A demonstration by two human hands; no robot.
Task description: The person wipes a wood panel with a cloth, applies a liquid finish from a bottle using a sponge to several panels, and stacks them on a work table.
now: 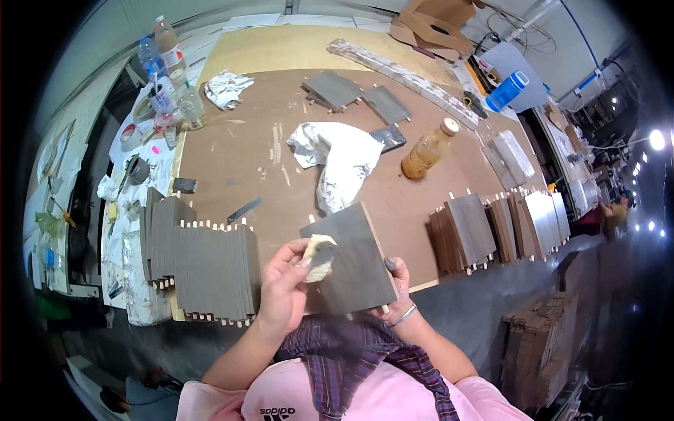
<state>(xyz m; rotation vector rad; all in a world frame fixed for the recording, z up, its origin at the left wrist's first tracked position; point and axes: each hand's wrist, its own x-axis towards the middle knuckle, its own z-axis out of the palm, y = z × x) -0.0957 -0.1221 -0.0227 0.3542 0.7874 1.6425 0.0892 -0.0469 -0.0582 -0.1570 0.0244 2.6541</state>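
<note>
Left grip [283, 288] pinches one pale pad [317, 272] with a dark smudge, over the left part of one grey panel [358, 270]; can't tell if it touches. Right grip [399, 289] clamps that panel at its lower right corner, thumb on the edge. Panel is tilted, in front of the torso, over the bench [288, 151] near edge. Beyond: two crumpled white cloths [344, 165], one amber bottle [426, 153], one mottled bar [400, 78]. Pegged panels rowed left [214, 270] and right [472, 228], too tight to count. Bare brown surface between left row and big cloth, and between amber bottle and right row. Right fingers mostly hidden behind panel, its back unseen; big cloth partly covers a dark block [390, 138].
</note>
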